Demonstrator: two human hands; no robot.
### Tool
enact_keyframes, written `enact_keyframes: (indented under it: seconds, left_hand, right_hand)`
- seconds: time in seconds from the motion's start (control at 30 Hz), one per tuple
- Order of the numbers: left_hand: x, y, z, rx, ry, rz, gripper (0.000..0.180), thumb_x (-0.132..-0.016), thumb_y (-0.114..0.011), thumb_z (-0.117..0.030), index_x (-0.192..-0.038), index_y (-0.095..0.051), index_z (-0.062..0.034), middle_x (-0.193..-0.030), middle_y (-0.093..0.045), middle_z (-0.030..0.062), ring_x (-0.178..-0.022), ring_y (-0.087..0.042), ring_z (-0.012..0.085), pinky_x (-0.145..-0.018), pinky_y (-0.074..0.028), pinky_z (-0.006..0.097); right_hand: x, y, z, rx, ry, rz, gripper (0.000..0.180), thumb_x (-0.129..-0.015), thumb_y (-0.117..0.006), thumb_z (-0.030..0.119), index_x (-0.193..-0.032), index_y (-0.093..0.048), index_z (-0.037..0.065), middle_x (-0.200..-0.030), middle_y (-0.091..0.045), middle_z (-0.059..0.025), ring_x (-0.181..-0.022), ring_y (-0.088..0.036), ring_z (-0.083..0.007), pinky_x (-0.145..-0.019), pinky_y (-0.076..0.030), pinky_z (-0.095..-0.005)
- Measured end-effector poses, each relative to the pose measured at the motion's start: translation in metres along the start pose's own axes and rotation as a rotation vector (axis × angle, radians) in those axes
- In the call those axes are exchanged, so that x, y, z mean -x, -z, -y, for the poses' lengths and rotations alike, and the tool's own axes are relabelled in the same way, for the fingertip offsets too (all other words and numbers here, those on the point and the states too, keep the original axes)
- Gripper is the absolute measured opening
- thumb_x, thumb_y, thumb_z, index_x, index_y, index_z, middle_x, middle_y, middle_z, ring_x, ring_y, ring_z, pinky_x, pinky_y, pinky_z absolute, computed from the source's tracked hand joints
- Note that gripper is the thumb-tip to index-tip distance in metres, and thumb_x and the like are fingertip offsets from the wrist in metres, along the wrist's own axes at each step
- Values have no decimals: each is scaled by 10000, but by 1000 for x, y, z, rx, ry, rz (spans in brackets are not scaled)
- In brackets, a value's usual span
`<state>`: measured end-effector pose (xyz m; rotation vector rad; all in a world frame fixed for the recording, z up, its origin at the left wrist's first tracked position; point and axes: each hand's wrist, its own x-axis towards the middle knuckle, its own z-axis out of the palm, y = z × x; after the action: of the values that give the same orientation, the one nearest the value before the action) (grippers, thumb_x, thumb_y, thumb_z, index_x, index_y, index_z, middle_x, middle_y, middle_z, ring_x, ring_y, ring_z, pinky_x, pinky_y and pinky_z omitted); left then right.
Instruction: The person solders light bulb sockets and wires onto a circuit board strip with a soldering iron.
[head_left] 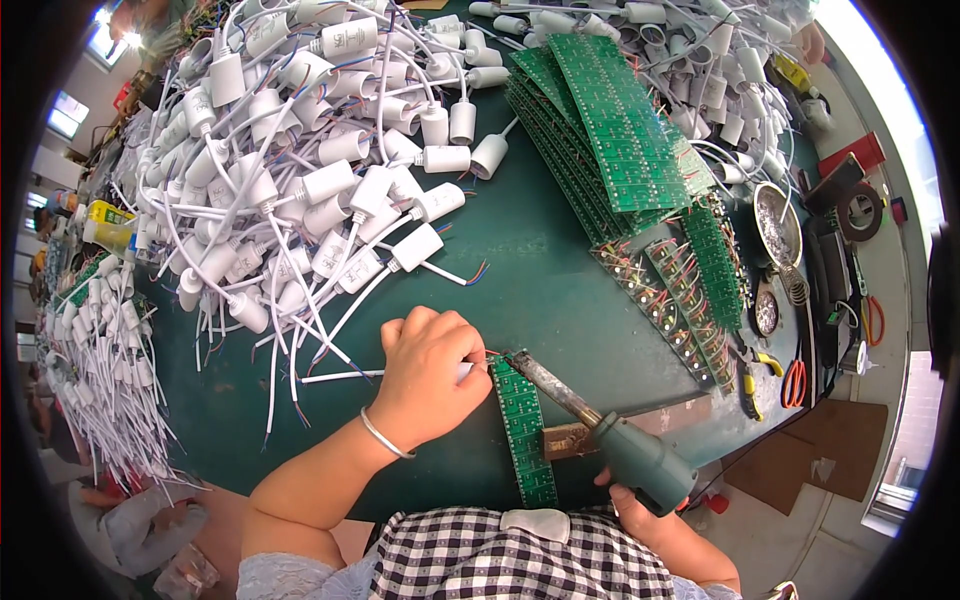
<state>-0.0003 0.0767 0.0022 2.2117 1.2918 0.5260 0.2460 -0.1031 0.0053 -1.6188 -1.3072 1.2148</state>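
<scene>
My left hand (430,375) is closed, pinching a white cable (464,370) whose thin red wire end reaches the top of a narrow green circuit board strip (520,425). Most of the cable is hidden by the fingers. The strip lies on the green table, running toward my checkered apron. In my right hand (632,508) is a soldering iron (645,462) with a green handle. Its dark tip meets the strip's far end, beside the wire; whether it touches the wire I cannot tell. A wooden block (570,441) lies under the iron's shaft.
White lamp sockets with cables (330,185) are heaped at the far left. Stacked green circuit boards (615,130) stand at the far right, beside boards with wires (665,310). Farther right are yellow-handled pliers (748,385), orange-handled scissors (793,383) and a metal bowl (777,225).
</scene>
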Motion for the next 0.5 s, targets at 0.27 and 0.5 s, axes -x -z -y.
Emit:
enact_keyframes:
  seconds: [0.27, 0.5]
  left_hand:
    - [0, 0, 0, -2, -2, -4, 81, -652, -607, -84, -703, -553, -119, -826, -567, -16, -867, -481, 218, -817, -290, 360]
    - [0, -1, 1, 7, 2, -4, 77, -656, -607, -85, -700, -553, -117, -815, -567, -19, -856, -478, 214, -812, -289, 360]
  right_hand:
    - [-1, -3, -1, 16, 32, -15, 342, -772, -723, 112, -1086, -618, 26, -1064, -620, -138, -957, -611, -294, -839, -487, -372]
    - [-5, -4, 6, -11, -10, -4, 323, -763, -728, 94, -1064, -628, 32, -1043, -626, -113, -940, -617, -267, -824, -492, -358]
